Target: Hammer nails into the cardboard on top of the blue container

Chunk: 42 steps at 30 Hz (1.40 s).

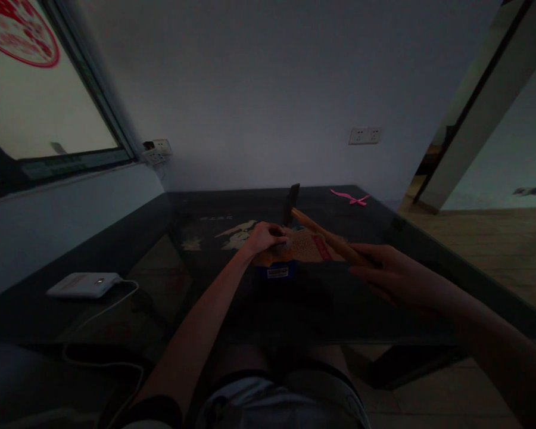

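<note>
My right hand (pixel 386 271) is closed round the wooden handle of a hammer (pixel 324 232). The dark hammer head (pixel 291 202) is raised over the far side of the table, just beyond my left hand. My left hand (pixel 265 237) is pinched, thumb and fingers together, above a brown printed sheet (pixel 306 245). Something small and pale may be at its fingertips, too dim to make out. Below that hand, a blue box (pixel 277 271) with a white label shows at the sheet's near edge.
The dark glossy table (pixel 196 298) meets the wall. On the left, a white power bank (pixel 86 285) trails a white cable (pixel 109 307). A pink ribbon-like strip (pixel 352 198) lies at the far right. Pale flat shapes (pixel 239 236) show left of the sheet. Wall sockets (pixel 365 136) are behind.
</note>
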Tool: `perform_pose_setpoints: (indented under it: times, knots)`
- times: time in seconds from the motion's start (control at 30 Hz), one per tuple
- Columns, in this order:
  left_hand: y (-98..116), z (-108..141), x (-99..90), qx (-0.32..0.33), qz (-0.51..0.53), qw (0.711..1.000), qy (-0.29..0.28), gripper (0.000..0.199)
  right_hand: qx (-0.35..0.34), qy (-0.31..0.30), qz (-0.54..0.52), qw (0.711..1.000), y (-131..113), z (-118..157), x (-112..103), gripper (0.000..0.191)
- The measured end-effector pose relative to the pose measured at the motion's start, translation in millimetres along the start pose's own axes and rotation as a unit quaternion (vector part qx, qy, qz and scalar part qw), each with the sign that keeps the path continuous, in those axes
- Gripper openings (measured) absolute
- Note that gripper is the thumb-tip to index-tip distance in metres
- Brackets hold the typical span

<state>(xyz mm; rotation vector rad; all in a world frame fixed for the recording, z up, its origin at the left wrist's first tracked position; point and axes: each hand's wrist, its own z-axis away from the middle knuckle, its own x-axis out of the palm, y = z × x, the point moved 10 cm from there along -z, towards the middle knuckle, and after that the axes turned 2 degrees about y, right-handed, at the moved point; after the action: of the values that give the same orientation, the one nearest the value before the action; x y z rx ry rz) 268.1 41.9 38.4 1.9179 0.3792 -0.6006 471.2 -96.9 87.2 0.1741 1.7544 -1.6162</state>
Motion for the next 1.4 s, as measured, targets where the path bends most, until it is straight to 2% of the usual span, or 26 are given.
perform_pose_setpoints:
  times: [0.13, 0.3, 0.4, 0.53, 0.73, 0.83, 0.93, 1.03, 1.13, 1.3, 1.4]
  knots:
    - [0, 0, 1.0, 0.004, -0.008, 1.0, -0.004, 0.019, 0.029, -0.008, -0.006, 1.0, 8, 0, 5, 0.045]
    - [1, 1, -0.8, 0.006, -0.014, 1.0, 0.014, 0.02, -0.019, 0.03, -0.008, 0.999, -6, 6, -3, 0.045]
    - [1, 1, 0.0, 0.012, -0.031, 0.999, 0.013, 0.021, -0.004, 0.027, -0.003, 1.0, 1, 5, 0, 0.045]
    - [-1, 1, 1.8, 0.008, -0.042, 0.999, 0.007, 0.022, 0.025, 0.018, 0.008, 0.999, 13, 3, 6, 0.035]
    - [1, 1, -2.2, 0.019, -0.055, 0.998, 0.031, 0.026, 0.008, 0.031, -0.018, 0.999, 12, 8, 3, 0.031]
    - [2, 2, -1.4, 0.023, -0.056, 0.998, 0.021, 0.023, 0.012, 0.02, -0.015, 1.0, 15, 6, 8, 0.03]
    - [4, 3, -2.0, 0.023, -0.058, 0.998, 0.02, 0.02, 0.021, 0.016, -0.013, 1.0, 18, 4, 10, 0.033]
    - [6, 3, -3.2, 0.023, -0.067, 0.997, 0.027, 0.023, 0.02, 0.043, -0.025, 0.999, 16, 6, 4, 0.04]
    - [7, 3, -4.0, 0.024, -0.079, 0.996, 0.033, 0.025, 0.015, 0.049, -0.031, 0.998, 14, 8, 4, 0.038]
    - [6, 4, -2.3, 0.016, -0.056, 0.998, 0.02, 0.018, 0.022, 0.017, -0.014, 1.0, 18, 6, 14, 0.039]
    - [7, 5, -2.8, 0.014, -0.044, 0.999, 0.021, 0.017, 0.031, 0.033, -0.033, 0.998, 20, 9, 12, 0.036]
